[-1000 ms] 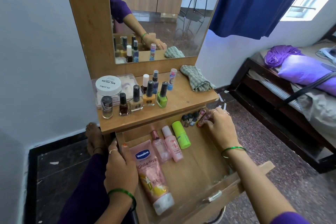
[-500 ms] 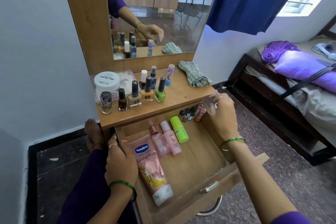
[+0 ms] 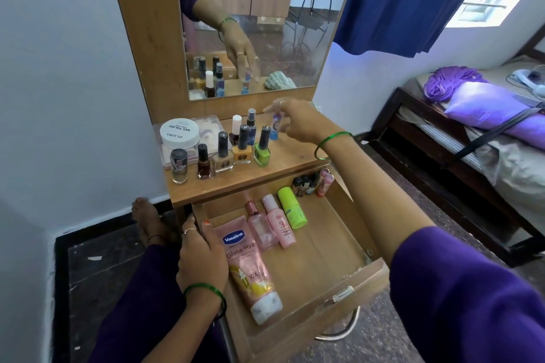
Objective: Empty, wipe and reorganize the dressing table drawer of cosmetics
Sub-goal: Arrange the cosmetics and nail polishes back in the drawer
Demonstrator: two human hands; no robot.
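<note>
Since the earlier frames, the right hand (image 3: 298, 122) had been raised out of the back right corner of the drawer (image 3: 324, 256) to the shelf (image 3: 289, 156) at the centre of the frame. Its fingers were curled around the top of a small blue tube (image 3: 275, 127) standing upright on the shelf; whether the tube was actually pinched could not be told because of blur. The left hand (image 3: 200, 259) was found where it had been, at the lower centre-left, gripping the left wall of the open drawer with the thumb inside.

In the drawer, a pink Vaseline tube (image 3: 250, 268) was laid along the left side, with two pink bottles (image 3: 272, 225) and a green tube (image 3: 291, 211) lying just beside it toward the back. A cluster of small lip products (image 3: 314, 183) was stood in the back right corner.

On the shelf, a row of nail polish bottles (image 3: 222, 156) was stood upright left of the blue tube, with a white nail polish remover jar (image 3: 179, 133) behind them.
</note>
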